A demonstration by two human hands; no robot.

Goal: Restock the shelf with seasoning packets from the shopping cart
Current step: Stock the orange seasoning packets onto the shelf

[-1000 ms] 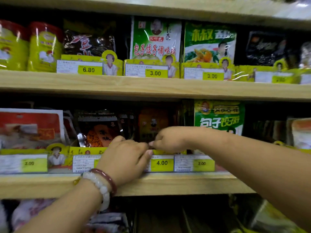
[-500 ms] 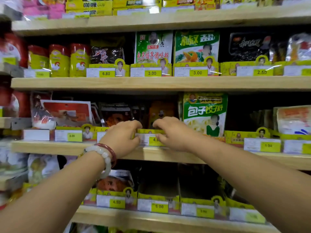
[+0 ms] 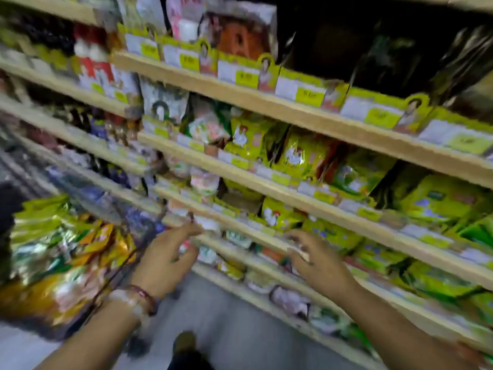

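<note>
Wooden shelves [image 3: 293, 110] are running across the blurred view in tiers, each edged with yellow price tags [image 3: 306, 94] and carrying upright seasoning packets [image 3: 296, 153], mostly yellow-green with a white hen printed on the front. At the left edge, a heap of loose packets [image 3: 53, 249] is lying in what is judged to be the shopping cart; its frame is too smeared to make out, and the packets there are showing as glossy foil in yellow, orange and silver, crumpled and overlapping.

Both hands are hanging in front of the lower shelves. The left hand [image 3: 165, 260], wearing a bead bracelet [image 3: 138, 297], is released, fingers spread and carrying nothing, and is sitting just beside the heap. The right hand [image 3: 317, 260] is likewise released, fingers loosely bent, near a shelf edge; contact with that edge cannot be confirmed.

Judgement: the step in hand is fetching more stock from the cart. To do it well, the left hand should be taking a small, squared stack by its flat faces, not a fistful, since foil packets are likely to slide apart. Printed fronts should be facing out and matched to the correct tag before seating
</note>
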